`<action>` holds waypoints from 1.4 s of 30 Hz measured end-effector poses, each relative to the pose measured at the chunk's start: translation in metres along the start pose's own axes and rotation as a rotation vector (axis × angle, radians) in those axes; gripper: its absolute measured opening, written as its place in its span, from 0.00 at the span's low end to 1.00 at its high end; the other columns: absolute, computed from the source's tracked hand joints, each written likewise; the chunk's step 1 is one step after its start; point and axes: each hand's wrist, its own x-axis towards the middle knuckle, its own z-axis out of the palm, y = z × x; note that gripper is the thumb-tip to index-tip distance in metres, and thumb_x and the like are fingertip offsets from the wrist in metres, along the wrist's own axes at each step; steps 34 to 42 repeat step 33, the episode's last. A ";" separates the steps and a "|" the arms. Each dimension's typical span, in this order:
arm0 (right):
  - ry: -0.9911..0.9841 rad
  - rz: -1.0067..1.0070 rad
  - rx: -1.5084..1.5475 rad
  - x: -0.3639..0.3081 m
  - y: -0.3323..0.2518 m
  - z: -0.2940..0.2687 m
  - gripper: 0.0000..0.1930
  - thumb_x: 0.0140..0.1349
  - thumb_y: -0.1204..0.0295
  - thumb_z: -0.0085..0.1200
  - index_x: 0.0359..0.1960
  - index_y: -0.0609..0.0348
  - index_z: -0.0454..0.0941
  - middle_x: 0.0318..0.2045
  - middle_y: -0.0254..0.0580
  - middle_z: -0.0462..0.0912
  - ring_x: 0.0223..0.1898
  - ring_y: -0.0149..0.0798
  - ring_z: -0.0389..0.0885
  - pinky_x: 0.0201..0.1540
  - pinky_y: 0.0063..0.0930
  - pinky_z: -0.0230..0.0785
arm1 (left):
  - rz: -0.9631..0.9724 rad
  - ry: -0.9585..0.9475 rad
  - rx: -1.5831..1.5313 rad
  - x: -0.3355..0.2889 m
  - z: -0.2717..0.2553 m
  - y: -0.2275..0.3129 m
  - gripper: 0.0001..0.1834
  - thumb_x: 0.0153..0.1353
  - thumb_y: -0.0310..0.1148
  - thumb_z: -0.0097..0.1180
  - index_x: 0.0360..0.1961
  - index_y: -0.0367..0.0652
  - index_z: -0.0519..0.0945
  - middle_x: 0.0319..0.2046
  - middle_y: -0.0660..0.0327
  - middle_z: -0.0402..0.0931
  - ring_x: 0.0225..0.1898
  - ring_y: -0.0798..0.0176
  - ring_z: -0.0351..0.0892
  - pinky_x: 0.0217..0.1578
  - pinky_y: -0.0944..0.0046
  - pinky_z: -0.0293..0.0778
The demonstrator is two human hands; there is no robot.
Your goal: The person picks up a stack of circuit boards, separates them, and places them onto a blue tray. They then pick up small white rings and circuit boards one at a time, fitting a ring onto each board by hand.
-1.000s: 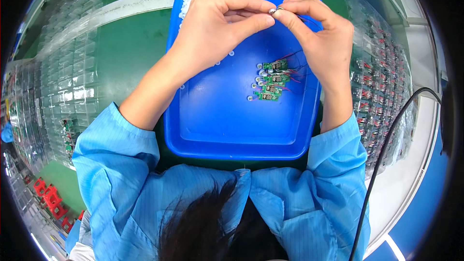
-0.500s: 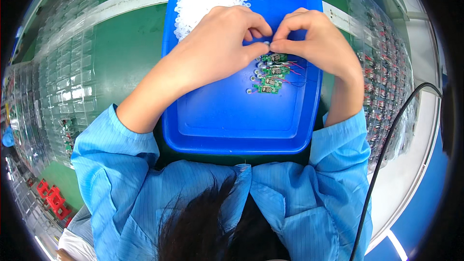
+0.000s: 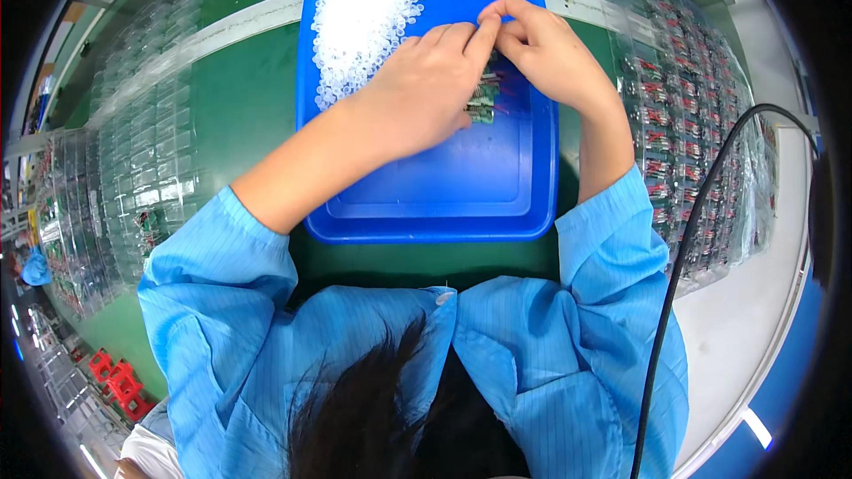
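A blue plastic tray (image 3: 426,229) lies in front of me. Over its right half, the fingertips of my left hand (image 3: 430,84) and my right hand (image 3: 555,58) meet. Both hands are closed in a pinch; whatever is between the fingertips is hidden. Beneath my left fingers, small green circuit boards (image 3: 482,105) with thin wires lie on the tray floor, partly covered by the hand. A heap of small, translucent white plastic ring-like pieces (image 3: 359,31) fills the tray's far left, beside my left hand.
Clear compartment trays (image 3: 679,133) holding boards with red wires stand right of the blue tray. More clear compartment trays (image 3: 146,151) are on the left of the green table (image 3: 244,98). A black cable (image 3: 683,266) curves along the right. Red stools (image 3: 122,383) stand lower left.
The blue tray sits farther up and left in view. My left hand has turned over the circuit boards, hiding more of them, and the joined fingertips have moved away from me.
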 end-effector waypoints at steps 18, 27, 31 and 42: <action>0.877 -0.075 0.616 0.043 0.124 0.013 0.06 0.58 0.78 0.50 0.33 0.61 0.80 0.33 0.39 0.83 0.38 0.31 0.79 0.44 0.21 0.68 | -0.253 0.093 0.586 -0.017 0.054 0.064 0.11 0.49 0.31 0.50 0.34 0.40 0.75 0.35 0.56 0.67 0.38 0.58 0.68 0.30 0.62 0.71; 0.773 -0.112 0.706 0.052 0.153 0.007 0.07 0.60 0.82 0.46 0.36 0.69 0.77 0.36 0.47 0.81 0.39 0.35 0.79 0.46 0.23 0.70 | -0.175 0.132 0.763 -0.023 0.067 0.069 0.17 0.52 0.35 0.49 0.40 0.34 0.76 0.37 0.48 0.72 0.40 0.49 0.70 0.35 0.52 0.69; 0.753 -0.100 0.653 0.051 0.151 0.004 0.07 0.60 0.81 0.46 0.36 0.69 0.77 0.36 0.47 0.81 0.40 0.35 0.79 0.46 0.24 0.70 | -0.098 0.249 0.572 -0.029 0.055 0.057 0.17 0.50 0.35 0.51 0.38 0.35 0.77 0.35 0.50 0.72 0.39 0.51 0.70 0.37 0.49 0.67; 0.737 -0.080 0.628 0.050 0.153 0.002 0.08 0.60 0.81 0.45 0.38 0.68 0.77 0.36 0.46 0.81 0.40 0.35 0.79 0.47 0.25 0.70 | -0.090 0.234 0.386 -0.029 0.042 0.036 0.19 0.47 0.36 0.53 0.40 0.37 0.77 0.39 0.50 0.72 0.43 0.55 0.69 0.37 0.47 0.66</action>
